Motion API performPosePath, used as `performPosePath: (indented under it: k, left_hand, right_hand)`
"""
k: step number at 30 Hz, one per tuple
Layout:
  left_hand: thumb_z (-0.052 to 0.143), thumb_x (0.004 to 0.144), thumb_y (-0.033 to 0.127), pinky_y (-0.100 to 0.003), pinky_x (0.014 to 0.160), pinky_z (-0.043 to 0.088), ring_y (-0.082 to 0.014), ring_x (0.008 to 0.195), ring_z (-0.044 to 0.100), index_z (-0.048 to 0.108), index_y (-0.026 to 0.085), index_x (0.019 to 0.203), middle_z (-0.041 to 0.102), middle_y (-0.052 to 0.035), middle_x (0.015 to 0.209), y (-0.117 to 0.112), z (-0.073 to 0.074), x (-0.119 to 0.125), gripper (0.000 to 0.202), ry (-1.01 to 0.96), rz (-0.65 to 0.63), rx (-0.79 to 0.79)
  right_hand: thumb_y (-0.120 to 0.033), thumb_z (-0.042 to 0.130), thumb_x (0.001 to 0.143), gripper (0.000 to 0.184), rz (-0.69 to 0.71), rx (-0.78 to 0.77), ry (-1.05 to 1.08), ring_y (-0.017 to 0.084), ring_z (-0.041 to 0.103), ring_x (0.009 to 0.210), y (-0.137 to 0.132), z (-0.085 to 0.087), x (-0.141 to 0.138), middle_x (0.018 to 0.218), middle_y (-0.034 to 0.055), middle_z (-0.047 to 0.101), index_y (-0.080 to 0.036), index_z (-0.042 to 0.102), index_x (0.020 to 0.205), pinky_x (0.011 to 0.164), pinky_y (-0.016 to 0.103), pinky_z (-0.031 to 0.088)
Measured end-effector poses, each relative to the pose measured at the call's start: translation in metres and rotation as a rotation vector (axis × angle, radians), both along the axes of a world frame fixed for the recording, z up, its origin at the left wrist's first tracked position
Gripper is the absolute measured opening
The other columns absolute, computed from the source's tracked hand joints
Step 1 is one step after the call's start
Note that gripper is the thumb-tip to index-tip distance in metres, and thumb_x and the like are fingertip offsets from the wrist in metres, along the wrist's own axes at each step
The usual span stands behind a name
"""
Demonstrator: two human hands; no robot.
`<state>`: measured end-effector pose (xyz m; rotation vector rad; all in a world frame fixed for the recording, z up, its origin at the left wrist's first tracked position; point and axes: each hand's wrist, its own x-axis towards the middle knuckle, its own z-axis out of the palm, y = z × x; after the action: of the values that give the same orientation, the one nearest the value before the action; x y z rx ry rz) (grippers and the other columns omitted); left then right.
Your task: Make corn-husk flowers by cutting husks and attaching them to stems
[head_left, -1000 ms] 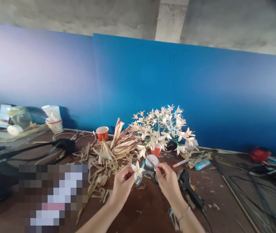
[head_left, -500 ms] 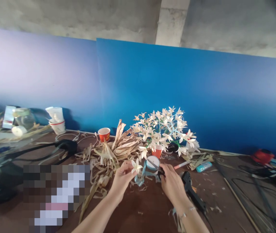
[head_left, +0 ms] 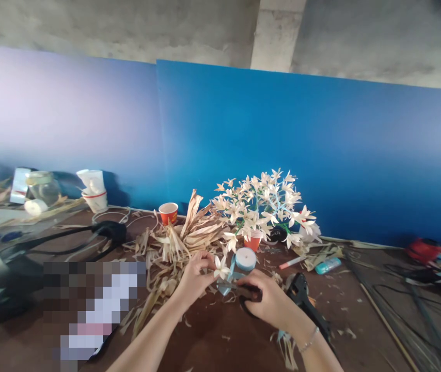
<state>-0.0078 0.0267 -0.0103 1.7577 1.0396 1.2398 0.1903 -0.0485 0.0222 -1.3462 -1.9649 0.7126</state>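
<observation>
My left hand point(head_left: 200, 274) is closed on a small cream flower point(head_left: 221, 268), pinched between thumb and fingertips. In my right hand point(head_left: 264, 295) is a pair of scissors point(head_left: 248, 299) with dark handles; its blades point left, close below the flower. A pale blue ribbon point(head_left: 225, 288) lies or hangs under the blades; I cannot tell whether they touch it. Just beyond my hands sits the blue-edged ribbon roll point(head_left: 246, 258). Behind it a bunch of similar cream flowers point(head_left: 261, 206) stands in a red paper cup point(head_left: 253, 239).
Dried husks point(head_left: 201, 227) lie left of the flowers, near another red cup point(head_left: 168, 213). A black glue gun point(head_left: 308, 302) rests right of my right hand, with a turquoise packet point(head_left: 328, 266) beyond. Cables point(head_left: 402, 294) and a thin stick point(head_left: 387, 325) lie farther right.
The scissors have swung from over the ribbon roll down and left, to below the flower. My right hand has turned and come nearer my left, which still holds the flower.
</observation>
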Motion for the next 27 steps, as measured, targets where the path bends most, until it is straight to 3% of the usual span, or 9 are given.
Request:
performPosePath:
  k: [7, 13, 21, 27]
  left_hand:
    - [0.067, 0.056, 0.013, -0.032, 0.083, 0.036, -0.0199, 0.086, 0.051, 0.061, 0.016, 0.053, 0.055, -0.0049, 0.081, -0.003, 0.000, 0.002, 0.007, 0.072, -0.040, -0.017]
    - [0.066, 0.058, 0.020, -0.031, 0.081, 0.038, -0.0187, 0.081, 0.053, 0.059, 0.016, 0.053, 0.055, -0.0041, 0.080, -0.001, 0.000, 0.001, 0.009, -0.021, -0.047, -0.060]
    - [0.066, 0.063, 0.023, -0.030, 0.080, 0.037, -0.0182, 0.083, 0.050, 0.056, 0.017, 0.056, 0.052, -0.0035, 0.081, -0.013, 0.007, 0.005, 0.014, -0.104, -0.091, 0.040]
    - [0.065, 0.066, 0.030, -0.024, 0.067, 0.038, -0.0139, 0.073, 0.046, 0.051, 0.016, 0.057, 0.048, -0.0011, 0.077, -0.022, 0.007, 0.011, 0.021, -0.287, -0.180, -0.129]
  right_hand:
    - [-0.006, 0.050, 0.062, 0.036, 0.006, -0.053, 0.011, 0.016, 0.057, 0.084, -0.001, -0.002, -0.003, 0.091, 0.0038, 0.060, -0.019, 0.066, 0.092, 0.077, 0.024, 0.043]
    - [-0.007, 0.050, 0.063, 0.032, -0.004, -0.043, -0.084, 0.016, 0.056, 0.078, 0.000, -0.001, 0.001, 0.087, 0.0028, 0.061, -0.020, 0.065, 0.089, 0.071, 0.023, 0.042]
    - [-0.012, 0.054, 0.058, 0.036, -0.201, 0.020, -0.353, 0.020, 0.055, 0.083, 0.000, -0.014, 0.005, 0.093, 0.0060, 0.058, -0.018, 0.058, 0.094, 0.073, 0.028, 0.040]
    - [-0.015, 0.059, 0.056, 0.037, -0.168, 0.046, -0.325, 0.024, 0.049, 0.098, 0.000, -0.023, 0.002, 0.099, 0.0074, 0.055, -0.019, 0.062, 0.092, 0.087, 0.033, 0.035]
